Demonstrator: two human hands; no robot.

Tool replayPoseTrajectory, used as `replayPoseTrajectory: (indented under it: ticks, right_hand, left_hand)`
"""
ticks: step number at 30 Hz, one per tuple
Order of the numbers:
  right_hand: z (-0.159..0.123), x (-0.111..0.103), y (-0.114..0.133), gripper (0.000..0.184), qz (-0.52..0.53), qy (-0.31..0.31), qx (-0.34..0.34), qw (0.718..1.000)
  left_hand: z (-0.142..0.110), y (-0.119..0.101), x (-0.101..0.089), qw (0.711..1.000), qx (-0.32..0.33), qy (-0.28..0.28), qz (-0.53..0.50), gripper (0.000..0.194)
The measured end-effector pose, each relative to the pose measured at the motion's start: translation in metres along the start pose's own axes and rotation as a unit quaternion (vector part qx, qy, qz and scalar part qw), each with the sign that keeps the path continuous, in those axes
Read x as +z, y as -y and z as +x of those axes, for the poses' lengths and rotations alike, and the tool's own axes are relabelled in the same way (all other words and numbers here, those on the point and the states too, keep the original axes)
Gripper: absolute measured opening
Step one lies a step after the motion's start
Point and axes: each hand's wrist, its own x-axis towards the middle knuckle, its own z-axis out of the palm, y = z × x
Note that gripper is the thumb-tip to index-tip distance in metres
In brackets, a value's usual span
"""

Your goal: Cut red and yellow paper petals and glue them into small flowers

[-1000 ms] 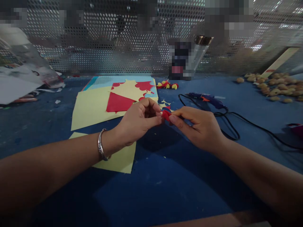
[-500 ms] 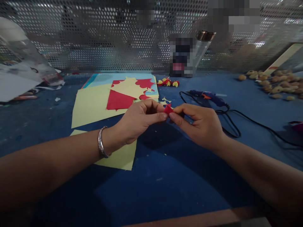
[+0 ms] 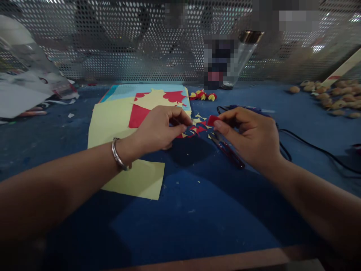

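Between the thumb and fingers of my right hand (image 3: 248, 133) is a small folded piece of red paper (image 3: 212, 120). My left hand (image 3: 162, 128) hovers just left of it, thumb and index finger slightly apart, with nothing visible between them. Cut scraps of red and yellow paper (image 3: 199, 129) lie behind the gap between my hands. Scissors (image 3: 228, 150) rest below my right hand, their blades toward the scraps. Under and behind my left hand are a red sheet (image 3: 138, 116) with cut edges, a cut yellow sheet (image 3: 152, 98) and a larger pale yellow sheet (image 3: 108, 120).
Red and yellow paper pieces (image 3: 203, 95) sit at the back. A glue gun (image 3: 254, 109) with a black cord (image 3: 316, 148) lies behind my right hand. Nutshell-like objects (image 3: 342, 94) are piled at right; a bottle (image 3: 42, 64) stands left. A perforated metal screen (image 3: 126, 45) closes the back.
My hands have moved apart. The red paper, earlier between both hands' fingertips, is now in my right hand only. The scissors and more scraps have come into sight.
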Motion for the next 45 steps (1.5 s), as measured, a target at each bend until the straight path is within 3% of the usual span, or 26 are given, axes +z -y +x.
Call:
replayPoseTrajectory:
  ticks: [4,9,12,15,19,24,27,32,34,37,39,42,45]
  right_hand:
    - [0.004,-0.002,-0.015,0.004,-0.024,0.009,0.006,1.0]
    - [0.004,0.001,-0.022,0.003,-0.034,0.038,-0.003,0.999]
    - [0.004,0.002,-0.021,0.004,-0.031,0.057,-0.017,0.998]
    - [0.005,0.001,-0.02,0.005,-0.033,0.084,-0.025,0.996]
    - [0.006,0.0,-0.021,0.007,-0.037,0.097,-0.024,0.994]
    - [0.005,0.0,-0.02,0.008,-0.036,0.103,-0.022,0.994]
    - [0.005,0.0,-0.018,0.008,-0.032,0.107,-0.016,0.994]
    - [0.004,-0.001,-0.017,0.011,-0.02,0.112,-0.022,0.993]
    - [0.005,-0.001,-0.016,0.012,-0.021,0.116,-0.02,0.993]
    - [0.005,-0.002,-0.016,0.013,-0.028,0.124,-0.014,0.992]
    - [0.005,-0.002,-0.016,0.012,-0.028,0.127,-0.014,0.991]
    - [0.005,-0.001,-0.015,0.012,-0.018,0.13,-0.016,0.991]
    - [0.005,-0.001,-0.013,0.013,-0.015,0.128,-0.012,0.992]
  left_hand:
    - [0.008,0.003,-0.019,0.967,0.056,0.039,0.245,0.018]
    - [0.014,0.016,-0.018,0.924,0.071,0.071,0.368,0.029]
    - [0.02,0.029,-0.013,0.913,0.078,0.078,0.393,0.037]
    - [0.027,0.039,-0.013,0.914,0.095,0.084,0.386,0.039]
    - [0.033,0.04,-0.014,0.926,0.089,0.082,0.356,0.023]
    - [0.03,0.033,-0.01,0.976,0.075,0.016,0.203,0.01]
    - [0.024,0.028,-0.009,0.979,0.076,-0.002,0.189,0.013]
    - [0.02,0.019,-0.016,0.92,0.07,0.109,0.37,0.027]
    - [0.021,0.017,-0.019,0.917,0.049,0.137,0.37,0.022]
    - [0.025,0.019,-0.021,0.938,0.011,0.17,0.301,0.014]
    - [0.027,0.024,-0.021,0.959,-0.009,0.153,0.239,0.01]
    - [0.029,0.029,-0.02,0.989,0.009,0.07,0.134,0.01]
    - [0.027,0.029,-0.016,0.998,0.032,0.004,0.062,0.011]
